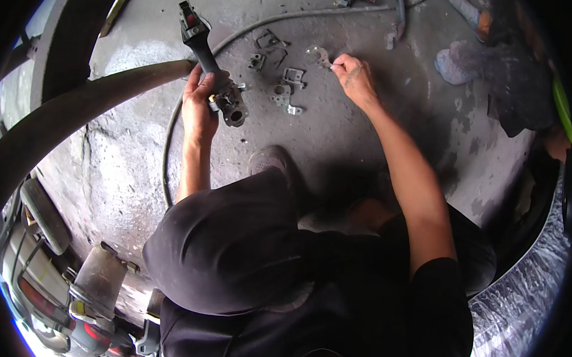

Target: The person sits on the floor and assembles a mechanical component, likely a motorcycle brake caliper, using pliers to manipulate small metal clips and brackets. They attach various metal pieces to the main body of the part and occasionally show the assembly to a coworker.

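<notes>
My left hand (201, 103) is wrapped around a lever assembly (205, 53), a black handle with a metal mechanism at its lower end, held above the floor. To the right, my right hand (355, 79) has its fingertips pinched at the edge of a thin, curved metal plate (317, 55). Between the hands several loose metal pieces lie on the floor: a bracket (294, 77), a flat plate with holes (281, 95), a small bent tab (295, 109), a dark clip-like part (256, 62) and an angled bracket (270, 38).
A dark hose (266, 19) curves over the grey concrete floor (129, 154). A thick curved bar (93, 102) crosses the left side. Vehicle parts, including a light assembly (42, 296), stand at lower left. Another person's dark clothing (503, 79) shows at upper right.
</notes>
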Tool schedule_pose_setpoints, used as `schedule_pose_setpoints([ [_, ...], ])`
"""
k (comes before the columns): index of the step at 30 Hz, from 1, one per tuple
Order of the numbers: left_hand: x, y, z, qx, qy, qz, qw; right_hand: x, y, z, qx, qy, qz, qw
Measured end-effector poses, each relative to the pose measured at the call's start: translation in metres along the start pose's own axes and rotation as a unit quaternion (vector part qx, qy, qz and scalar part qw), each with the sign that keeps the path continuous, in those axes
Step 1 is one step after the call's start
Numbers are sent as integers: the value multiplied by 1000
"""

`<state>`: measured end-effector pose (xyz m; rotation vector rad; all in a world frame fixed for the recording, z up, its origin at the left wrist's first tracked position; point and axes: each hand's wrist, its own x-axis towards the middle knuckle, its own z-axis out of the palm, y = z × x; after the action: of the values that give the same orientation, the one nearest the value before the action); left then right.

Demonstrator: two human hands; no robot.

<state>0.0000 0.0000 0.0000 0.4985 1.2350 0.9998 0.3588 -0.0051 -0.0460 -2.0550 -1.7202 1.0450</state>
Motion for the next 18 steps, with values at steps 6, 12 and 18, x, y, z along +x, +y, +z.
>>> schedule_pose_setpoints([
  [6, -3, 15, 11, -7, 0, -8, 1000, 4, -17, 23, 45, -1, -3, 999],
  [12, -3, 5, 0, -39, -1, -20, 999, 20, -14, -16, 69, 59, 86, 992],
  [18, -3, -1, 9, -51, -12, -25, 998, 101, 5, -79, -85, 193, 25, 977],
])
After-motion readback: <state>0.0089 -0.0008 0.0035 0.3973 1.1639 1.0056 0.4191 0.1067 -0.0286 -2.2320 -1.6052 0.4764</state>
